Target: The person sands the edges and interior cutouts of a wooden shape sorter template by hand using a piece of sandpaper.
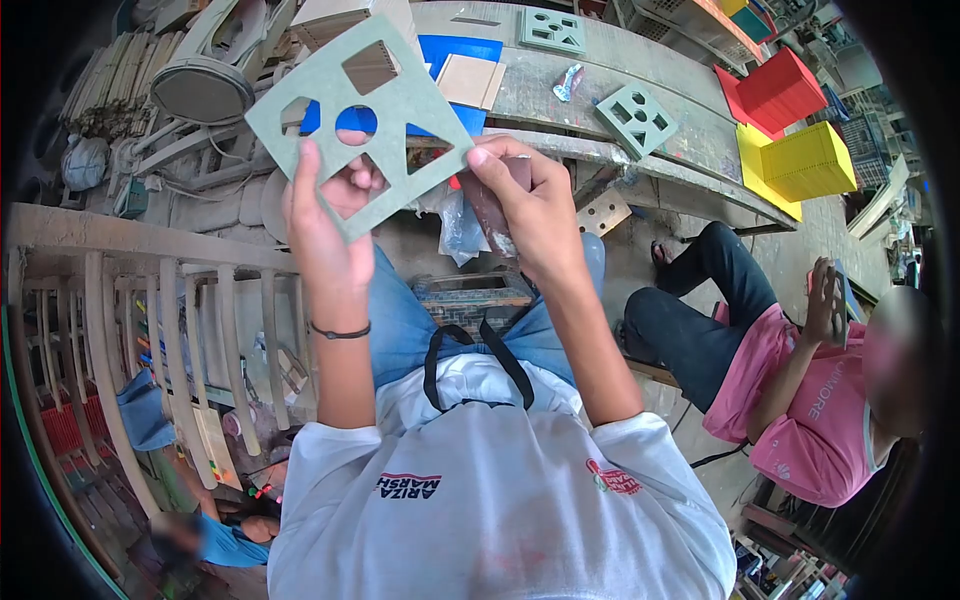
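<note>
A pale green square board (405, 105) with several cut-out shapes, among them a circle and a triangle, is tilted up before me. My left hand (335, 205) grips its lower left edge, fingertips showing through the openings. At the board's right corner, my right hand (525, 195) holds a folded piece of brown sandpaper (490, 205), its thumb close against the board's edge. Behind the board, a blue panel (460, 52) and a small tan board (470, 80) lie on the workbench.
On the long grey workbench (690, 100) lie two more green boards with cut-outs, one green board (636, 118) nearer. Red box (785, 90) and yellow box (810, 165) stand at its right end. A person in pink (800, 400) sits to my right; wooden railing (150, 240) is at left.
</note>
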Available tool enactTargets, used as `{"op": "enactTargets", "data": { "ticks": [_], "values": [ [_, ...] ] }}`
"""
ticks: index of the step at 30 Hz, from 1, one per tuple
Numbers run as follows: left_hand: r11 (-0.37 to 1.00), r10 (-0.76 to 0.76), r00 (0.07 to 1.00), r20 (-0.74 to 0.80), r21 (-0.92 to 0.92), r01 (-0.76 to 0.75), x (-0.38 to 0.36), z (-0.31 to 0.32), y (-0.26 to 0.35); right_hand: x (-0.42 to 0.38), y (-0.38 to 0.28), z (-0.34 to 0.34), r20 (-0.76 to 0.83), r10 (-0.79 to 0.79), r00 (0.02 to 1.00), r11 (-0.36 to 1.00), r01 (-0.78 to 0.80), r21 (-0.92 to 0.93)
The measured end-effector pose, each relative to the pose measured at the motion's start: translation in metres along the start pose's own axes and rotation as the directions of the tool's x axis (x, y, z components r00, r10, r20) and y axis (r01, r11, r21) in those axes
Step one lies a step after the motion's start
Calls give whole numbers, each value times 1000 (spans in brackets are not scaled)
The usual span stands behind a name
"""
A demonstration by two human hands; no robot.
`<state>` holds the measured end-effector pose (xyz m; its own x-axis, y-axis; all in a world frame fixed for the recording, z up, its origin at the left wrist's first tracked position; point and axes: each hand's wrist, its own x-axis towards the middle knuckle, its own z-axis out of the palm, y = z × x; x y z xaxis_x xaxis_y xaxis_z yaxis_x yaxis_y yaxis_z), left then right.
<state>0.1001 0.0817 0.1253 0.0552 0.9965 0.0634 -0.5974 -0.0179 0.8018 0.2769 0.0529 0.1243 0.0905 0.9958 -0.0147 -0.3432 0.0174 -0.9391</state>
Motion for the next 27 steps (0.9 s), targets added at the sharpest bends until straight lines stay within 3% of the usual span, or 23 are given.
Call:
{"op": "enactTargets", "data": {
  "ticks": [2, 4, 5, 8, 12, 14, 16, 18, 21, 24, 25, 26, 27],
  "values": [
    [995, 86, 985, -151, -43, -94, -4, 13, -11, 0, 1, 2, 2, 44, 999, 996, -44, 75],
    [985, 135, 971, -196, -78, -153, -4, 21, -18, 4, 11, 12, -75, -116, 990, 988, 123, 95],
    [970, 183, 954, -238, -112, -214, -3, 26, -21, 2, 13, 15, -55, -110, 992, 985, 116, 128],
    [976, 155, 953, -261, -109, -188, -8, 42, -29, 3, 18, 25, -128, -97, 987, 991, 108, 81],
    [973, 231, 957, -177, 21, -231, -7, 34, -37, 5, 12, 21, -182, -67, 981, 986, 93, 140],
    [971, 238, 953, -187, 15, -240, -6, 39, -38, -2, 13, 21, -133, -10, 991, 985, 33, 171],
    [967, 250, 947, -200, 10, -253, -5, 41, -39, -6, 26, 26, -27, -32, 999, 995, 35, 92],
    [973, 231, 940, -251, 48, -226, -2, 41, -39, -14, 30, 27, -23, 1, 1000, 999, -1, 36],
    [979, 201, 950, -241, 23, -201, -1, 37, -35, -23, 36, 28, 96, -210, 973, 960, 223, -167],
    [983, 180, 963, -198, 14, -181, 1, 30, -29, -29, 31, 21, 154, -132, 979, 971, 159, -178],
    [976, 218, 964, -154, 44, -214, 1, 25, -29, -24, 35, 15, 178, -291, 940, 903, 332, -273],
    [975, 220, 963, -157, 43, -216, 0, 23, -27, -22, 33, 11, 182, -290, 940, 903, 332, -274],
    [973, 227, 966, -121, 63, -220, -1, 23, -24, -21, 25, 9, 107, -230, 967, 962, 243, -125]
  ]
}}
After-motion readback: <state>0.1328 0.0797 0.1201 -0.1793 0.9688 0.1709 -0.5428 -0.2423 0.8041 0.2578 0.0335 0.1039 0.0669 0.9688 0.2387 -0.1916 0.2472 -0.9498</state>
